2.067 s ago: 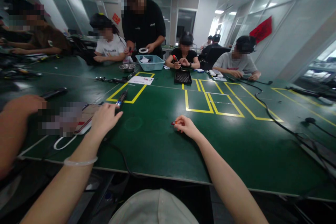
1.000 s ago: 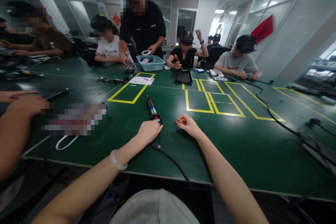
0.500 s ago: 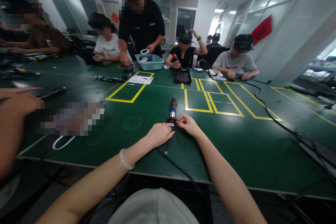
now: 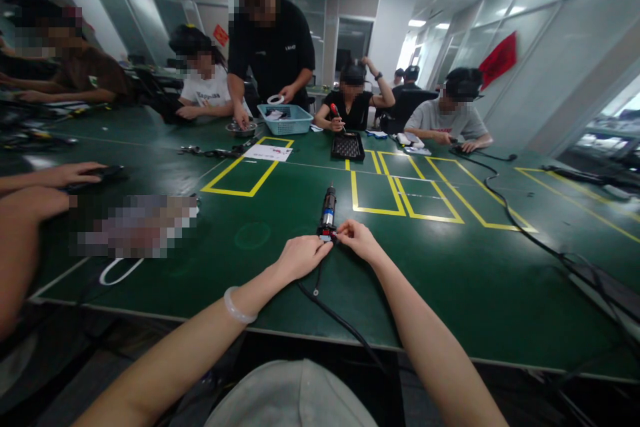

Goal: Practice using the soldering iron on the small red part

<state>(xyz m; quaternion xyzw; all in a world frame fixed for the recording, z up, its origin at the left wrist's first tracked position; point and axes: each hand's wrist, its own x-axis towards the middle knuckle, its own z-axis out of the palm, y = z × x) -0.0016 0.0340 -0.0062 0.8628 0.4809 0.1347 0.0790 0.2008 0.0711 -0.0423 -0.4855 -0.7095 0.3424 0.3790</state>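
Observation:
On the green table [image 4: 280, 213] directly ahead lies an opened-up power tool [image 4: 329, 208], with a thin tip at its far end, a silver body, a blue band and red parts near its base. My left hand [image 4: 304, 257] grips the near end of this tool from the left. At its right side, my right hand [image 4: 356, 239] is pinched close by a small red part; whatever sits between the fingertips is too small to make out. A black power cord [image 4: 345, 320] runs from beneath my left hand toward the table's front edge.
Several people sit or stand around the table. A blue basket [image 4: 285, 121], a metal bowl [image 4: 241, 128], and a black tray [image 4: 347, 147] stand along the far side. Yellow tape outlines [image 4: 377, 211] mark the surface. A long black cable [image 4: 520, 213] crosses the right. Another person's hands are at left.
My right hand shifts slightly inward against the tool, and the orange-red bit at its fingertips shows less. My left hand stays almost still. The neighbour's hand at left moves a little to the right.

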